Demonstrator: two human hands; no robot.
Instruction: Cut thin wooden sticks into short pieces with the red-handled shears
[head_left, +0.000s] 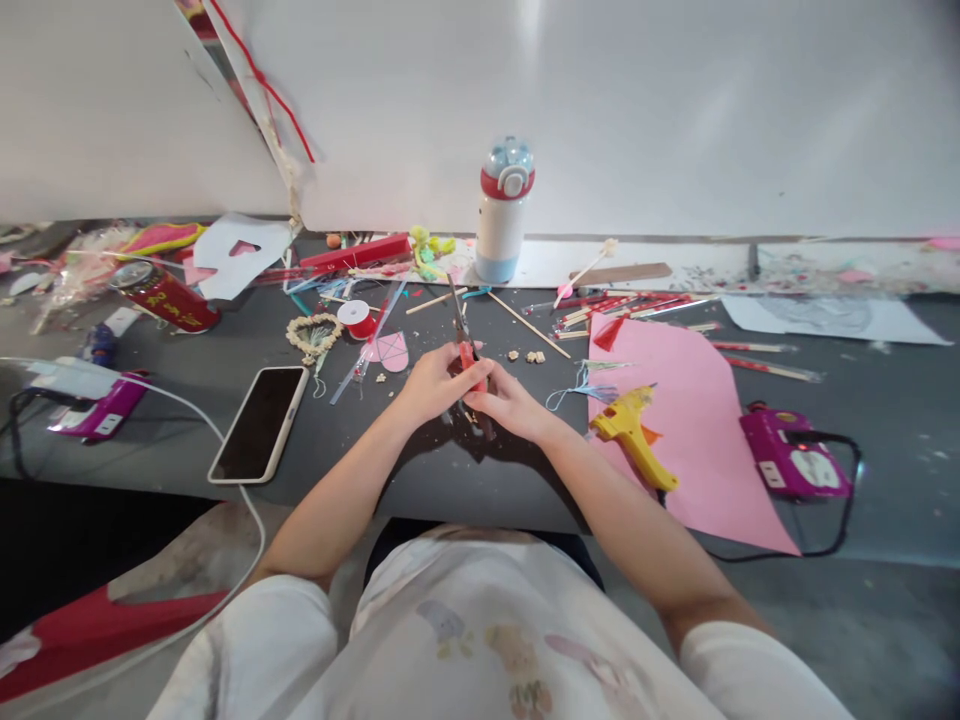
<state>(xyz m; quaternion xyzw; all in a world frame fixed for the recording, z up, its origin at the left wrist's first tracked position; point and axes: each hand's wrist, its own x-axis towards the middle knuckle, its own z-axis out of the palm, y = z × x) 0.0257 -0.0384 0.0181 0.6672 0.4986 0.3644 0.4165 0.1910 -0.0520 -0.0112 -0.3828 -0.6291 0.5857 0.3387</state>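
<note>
Both of my hands meet over the dark table, near its front edge, around a pair of red-handled pliers (466,357). The tool's metal jaws point up and away from me. My left hand (436,383) has its fingers closed on the red handles from the left. From the right, my right hand (508,400) closes against the same handles, its fingertips touching my left thumb. Small pale crumbs lie below my hands. Beyond them are a wooden stick (529,323) and small beige pieces (535,357).
A white bottle (500,225) stands behind the pliers. Leftward are a phone (259,425), red thread spool (357,320), beaded loop (313,338) and red can (169,297). Rightward, a yellow glue gun (635,435) rests on pink paper (705,400), beside a purple power block (795,455).
</note>
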